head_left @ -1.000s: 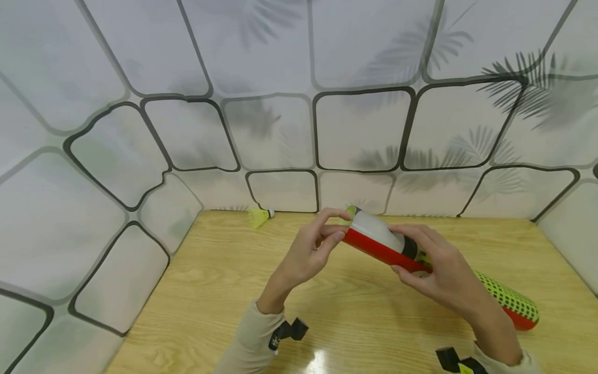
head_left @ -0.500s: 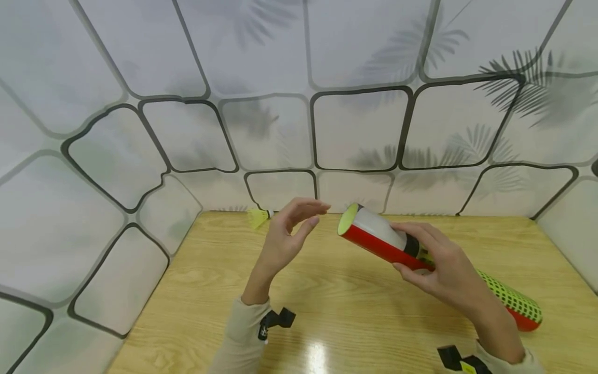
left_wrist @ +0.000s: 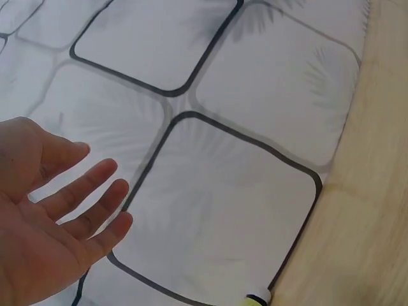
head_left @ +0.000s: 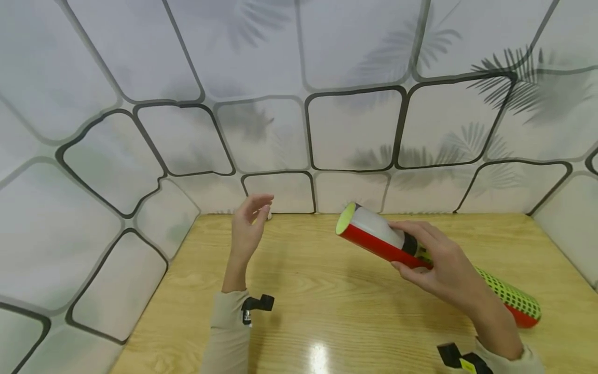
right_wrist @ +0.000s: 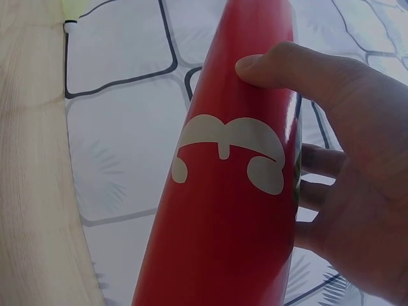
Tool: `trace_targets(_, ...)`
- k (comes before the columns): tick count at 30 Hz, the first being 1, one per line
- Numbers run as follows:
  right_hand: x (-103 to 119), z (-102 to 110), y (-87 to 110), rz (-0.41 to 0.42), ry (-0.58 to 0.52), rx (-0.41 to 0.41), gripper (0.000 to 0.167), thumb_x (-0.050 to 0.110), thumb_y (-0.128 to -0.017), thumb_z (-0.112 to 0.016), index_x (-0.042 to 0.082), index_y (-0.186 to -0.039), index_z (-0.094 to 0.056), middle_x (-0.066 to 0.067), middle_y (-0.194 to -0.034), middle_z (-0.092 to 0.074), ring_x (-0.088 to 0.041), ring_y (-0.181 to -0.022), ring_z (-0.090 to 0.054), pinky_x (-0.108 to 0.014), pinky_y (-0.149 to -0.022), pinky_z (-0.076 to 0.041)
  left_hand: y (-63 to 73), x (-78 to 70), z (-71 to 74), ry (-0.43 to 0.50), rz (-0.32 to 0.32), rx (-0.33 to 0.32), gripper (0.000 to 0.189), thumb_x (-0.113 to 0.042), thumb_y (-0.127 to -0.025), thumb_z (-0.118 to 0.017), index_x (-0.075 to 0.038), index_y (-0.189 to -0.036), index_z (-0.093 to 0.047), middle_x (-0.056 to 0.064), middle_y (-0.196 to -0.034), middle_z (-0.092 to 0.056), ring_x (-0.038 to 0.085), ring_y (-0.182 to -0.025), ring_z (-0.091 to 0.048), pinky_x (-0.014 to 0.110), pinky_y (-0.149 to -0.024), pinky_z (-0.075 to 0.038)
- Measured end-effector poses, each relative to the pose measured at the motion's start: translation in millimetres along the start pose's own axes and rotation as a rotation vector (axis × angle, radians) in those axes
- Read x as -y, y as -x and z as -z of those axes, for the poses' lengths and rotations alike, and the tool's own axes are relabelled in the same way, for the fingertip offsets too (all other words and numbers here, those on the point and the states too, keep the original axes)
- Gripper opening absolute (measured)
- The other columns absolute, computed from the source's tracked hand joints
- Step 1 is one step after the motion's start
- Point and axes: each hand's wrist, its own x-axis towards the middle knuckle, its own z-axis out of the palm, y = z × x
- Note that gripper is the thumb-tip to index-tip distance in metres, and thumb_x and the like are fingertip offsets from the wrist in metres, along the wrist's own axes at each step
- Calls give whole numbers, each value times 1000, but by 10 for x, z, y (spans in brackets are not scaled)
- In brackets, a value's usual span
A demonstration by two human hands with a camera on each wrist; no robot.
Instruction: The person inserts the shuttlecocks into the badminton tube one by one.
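Observation:
My right hand (head_left: 444,270) grips a long shuttlecock tube (head_left: 376,234), thumb on one side and fingers round the other. The tube is red, white and black, with a green dotted stretch. It lies slanted, its pale yellow-green end facing left. In the right wrist view the tube (right_wrist: 223,217) shows a white printed shape on red. Off to the left, my left hand (head_left: 246,228) holds nothing, fingers loosely bent. Behind that hand a yellow shuttlecock is mostly hidden in the head view; the shuttlecock (left_wrist: 257,297) peeks in at the bottom of the left wrist view.
A light wood table (head_left: 317,296) spreads beneath both hands. Pale cloth walls (head_left: 355,130) with dark outlined shapes and leaf prints rise behind it and at its left. The shuttlecock (right_wrist: 74,9) sits near the back edge, by the wall.
My left hand has let go of the tube's left end and moved left, now in front of the shuttlecock. My right hand and the tube have stayed nearly still.

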Motion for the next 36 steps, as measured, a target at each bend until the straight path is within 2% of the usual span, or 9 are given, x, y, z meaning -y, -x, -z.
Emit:
trace_targets(6, 5, 8, -6, -9, 11, -5, 80, 8, -73, -92, 19, -144, -56, 0, -133, -60, -11, -107, -57, -35, -72, -60, 26, 238, 71, -97, 86, -81, 22, 6, -99, -61, 9, -120, -65, 27, -124, -65, 37, -119, -61, 49, -105, -50)
trace_targets(11, 8, 17, -1, -16, 15, -7, 80, 8, -73, -92, 19, -144, -56, 1, -133, -59, -11, -107, -58, -33, -72, -60, 57, 504, 86, -235, 153, -104, 24, 6, -97, -64, 5, -120, -67, 25, -128, -64, 40, -124, -57, 57, -106, -46)
trace_targets(14, 7, 24, 0, -12, 17, -8, 81, 9, -73, -92, 19, -144, -56, 0, -133, -59, -10, -107, -57, -30, -73, -59, 95, 649, 104, -332, 194, -106, 24, 5, -97, -65, 3, -121, -67, 25, -136, -58, 43, -135, -48, 61, -108, -43)
trace_targets(18, 2, 35, -6, -3, 15, -9, 81, 9, -73, -92, 18, -145, -56, 0, -134, -59, -10, -108, -57, -21, -76, -56, 139, 778, 128, -395, 236, -115, 26, 6, -96, -66, 5, -121, -66, 30, -142, -50, 48, -143, -36, 62, -114, -34)
trace_targets(25, -6, 40, -17, 9, -4, -9, 82, 8, -72, -92, 18, -145, -56, 0, -134, -59, -11, -109, -57, -20, -77, -56, 181, 936, 193, -344, 332, -65, 32, 2, -98, -64, 5, -130, -62, 29, -142, -51, 49, -134, -46, 62, -108, -43)
trace_targets(28, -7, 40, -16, 7, -10, -8, 82, 8, -72, -92, 18, -145, -56, 0, -135, -59, -11, -110, -57, -19, -78, -55, 197, 1003, 239, -304, 391, -31, 34, -2, -101, -62, 5, -134, -60, 28, -146, -49, 50, -136, -43, 60, -111, -41)
trace_targets(31, 0, 42, -13, 3, -10, -5, 82, 8, -72, -92, 18, -145, -56, 0, -135, -59, -11, -111, -57, -23, -77, -58, 208, 1039, 274, -273, 440, 5, 36, -3, -102, -60, 4, -137, -58, 28, -150, -46, 49, -140, -41, 58, -114, -38)
trace_targets(34, 6, 47, -9, -1, -7, -2, 82, 8, -73, -92, 19, -146, -55, 0, -136, -58, -11, -111, -56, -27, -77, -59, 200, 1047, 280, -255, 460, 38, 37, -4, -103, -59, 3, -139, -57, 27, -151, -46, 48, -141, -41, 56, -115, -37)
trace_targets(36, 5, 50, -4, -3, -6, -3, 82, 8, -73, -92, 19, -146, -55, 0, -136, -58, -11, -111, -56, -24, -78, -58, 186, 1050, 270, -262, 458, 51, 37, -5, -103, -60, 3, -139, -58, 26, -150, -49, 47, -140, -43, 55, -115, -38)
